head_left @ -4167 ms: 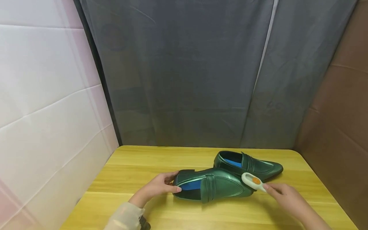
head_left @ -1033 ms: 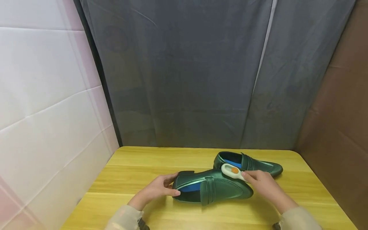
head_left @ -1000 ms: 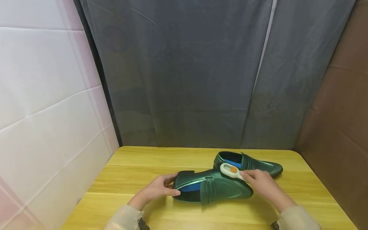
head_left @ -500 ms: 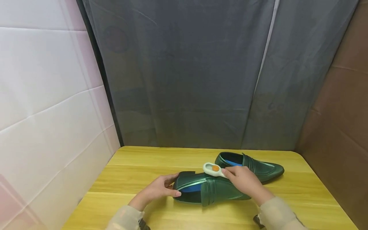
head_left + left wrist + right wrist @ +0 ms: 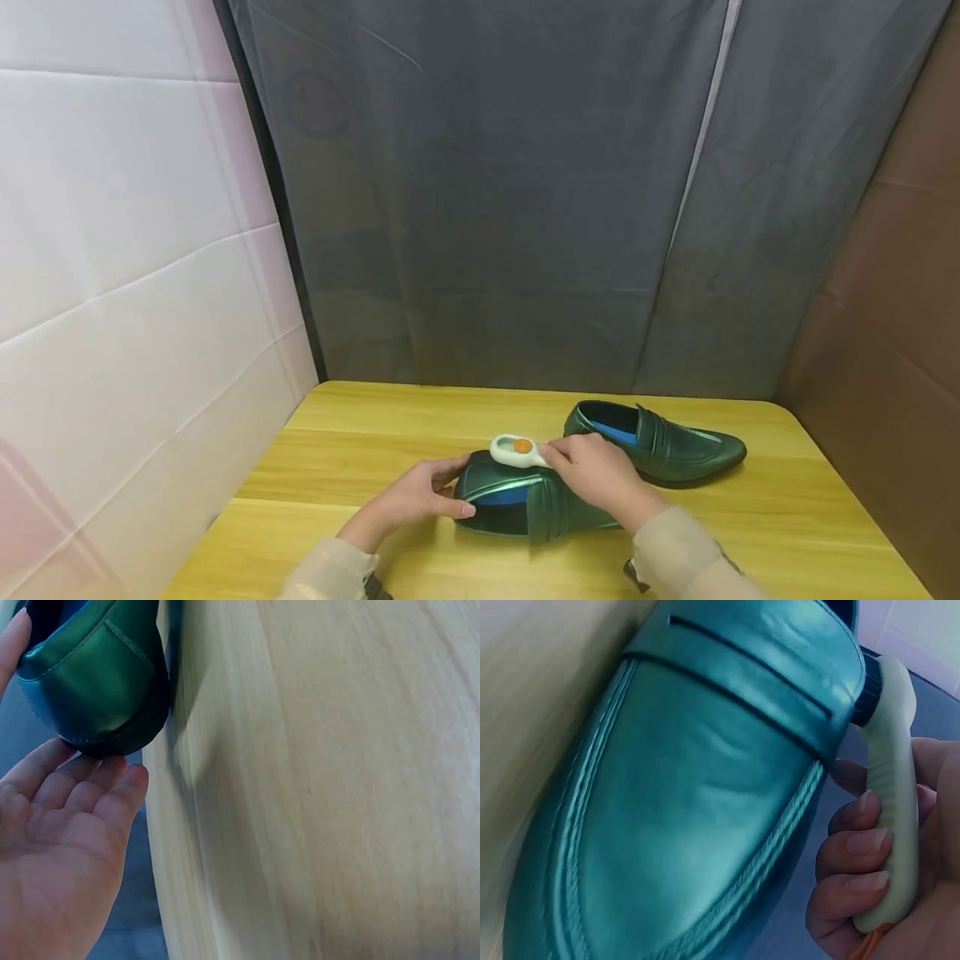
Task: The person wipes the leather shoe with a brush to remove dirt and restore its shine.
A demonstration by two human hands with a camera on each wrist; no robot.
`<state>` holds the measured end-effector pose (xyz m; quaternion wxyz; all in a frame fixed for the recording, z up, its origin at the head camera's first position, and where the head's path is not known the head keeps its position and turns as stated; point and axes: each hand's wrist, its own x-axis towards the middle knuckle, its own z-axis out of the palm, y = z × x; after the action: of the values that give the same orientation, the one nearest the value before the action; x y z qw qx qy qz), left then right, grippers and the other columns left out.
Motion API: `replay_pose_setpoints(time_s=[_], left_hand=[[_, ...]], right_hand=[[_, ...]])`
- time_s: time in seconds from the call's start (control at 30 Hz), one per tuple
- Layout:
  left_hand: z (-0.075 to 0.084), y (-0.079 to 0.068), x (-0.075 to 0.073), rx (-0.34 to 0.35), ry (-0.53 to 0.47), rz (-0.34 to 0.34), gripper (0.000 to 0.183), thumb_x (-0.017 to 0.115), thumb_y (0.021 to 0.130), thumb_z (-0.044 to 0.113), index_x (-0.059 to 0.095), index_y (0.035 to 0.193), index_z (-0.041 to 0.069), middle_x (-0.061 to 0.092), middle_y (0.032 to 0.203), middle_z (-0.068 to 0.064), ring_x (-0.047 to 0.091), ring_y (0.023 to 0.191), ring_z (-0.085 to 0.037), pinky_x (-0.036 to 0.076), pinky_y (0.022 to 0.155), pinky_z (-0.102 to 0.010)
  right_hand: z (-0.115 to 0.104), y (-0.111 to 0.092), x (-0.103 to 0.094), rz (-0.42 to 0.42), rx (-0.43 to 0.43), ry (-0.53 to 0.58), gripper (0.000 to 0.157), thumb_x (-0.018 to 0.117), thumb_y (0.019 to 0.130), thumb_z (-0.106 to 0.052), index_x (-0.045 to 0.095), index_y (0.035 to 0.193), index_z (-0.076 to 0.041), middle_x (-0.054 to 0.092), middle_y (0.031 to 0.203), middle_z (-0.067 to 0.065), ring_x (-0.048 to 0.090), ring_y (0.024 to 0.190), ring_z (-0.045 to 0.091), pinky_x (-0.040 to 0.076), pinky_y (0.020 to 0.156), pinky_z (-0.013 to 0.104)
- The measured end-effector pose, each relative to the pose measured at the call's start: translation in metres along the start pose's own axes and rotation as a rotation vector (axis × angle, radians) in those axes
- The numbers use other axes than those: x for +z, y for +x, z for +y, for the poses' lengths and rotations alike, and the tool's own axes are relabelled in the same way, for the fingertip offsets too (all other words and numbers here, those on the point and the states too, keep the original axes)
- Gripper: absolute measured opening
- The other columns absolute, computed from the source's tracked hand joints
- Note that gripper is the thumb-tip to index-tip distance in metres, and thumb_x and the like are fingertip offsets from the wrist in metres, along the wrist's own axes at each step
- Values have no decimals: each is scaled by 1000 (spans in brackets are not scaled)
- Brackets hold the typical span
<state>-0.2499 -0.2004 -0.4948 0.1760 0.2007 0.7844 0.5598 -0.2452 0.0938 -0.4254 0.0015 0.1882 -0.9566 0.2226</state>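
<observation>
A dark green loafer (image 5: 551, 510) with a blue insole lies tipped on its side, toe to the right. My left hand (image 5: 408, 502) holds its heel, thumb at the opening and fingers on the back of the heel (image 5: 101, 690). In my right hand (image 5: 600, 477) is a small white shoe brush (image 5: 516, 451) with an orange spot. Its dark bristles (image 5: 868, 696) meet the loafer's far side near the heel end. The right wrist view shows my fingers (image 5: 859, 844) curled round the handle, alongside the vamp (image 5: 682, 795).
The other green loafer (image 5: 693, 454) stands upright behind and to the right, toe pointing right. The wooden table (image 5: 360, 417) is bounded by a grey curtain (image 5: 480, 250) at the back, a white panel (image 5: 135, 250) on the left and a brown one (image 5: 885, 333) on the right.
My right hand has drawn the brush leftward along the loafer's far side, from the toe to near the heel. My left hand keeps its hold on the heel.
</observation>
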Motion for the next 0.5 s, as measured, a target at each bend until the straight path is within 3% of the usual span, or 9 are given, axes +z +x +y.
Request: replay_pose_setpoints(time_s=[0.17, 0.33, 0.5], left_hand=[[1, 0, 0, -5, 11, 9, 83, 77, 74, 29, 34, 140, 4, 35, 141, -14, 38, 126, -27, 39, 95, -37], [0, -1, 0, 16, 36, 15, 68, 76, 75, 27, 45, 134, 11, 45, 135, -8, 40, 124, -25, 39, 95, -39], [-2, -2, 2, 15, 40, 15, 58, 77, 74, 27, 53, 126, 20, 57, 121, 2, 51, 114, -20, 40, 93, -42]], right_hand=[[-19, 10, 7, -10, -21, -54, 45, 38, 91, -57, 69, 102, -27, 44, 53, -7, 39, 47, 12, 32, 45, 30], [-38, 13, 15, -1, -106, -117, 40, 40, 93, -52, 66, 76, -27, 45, 54, -11, 43, 50, 9, 35, 47, 29], [-48, 7, 17, -27, -178, -100, 34, 43, 93, -50, 64, 76, -29, 47, 56, -14, 44, 51, 8, 36, 48, 28]])
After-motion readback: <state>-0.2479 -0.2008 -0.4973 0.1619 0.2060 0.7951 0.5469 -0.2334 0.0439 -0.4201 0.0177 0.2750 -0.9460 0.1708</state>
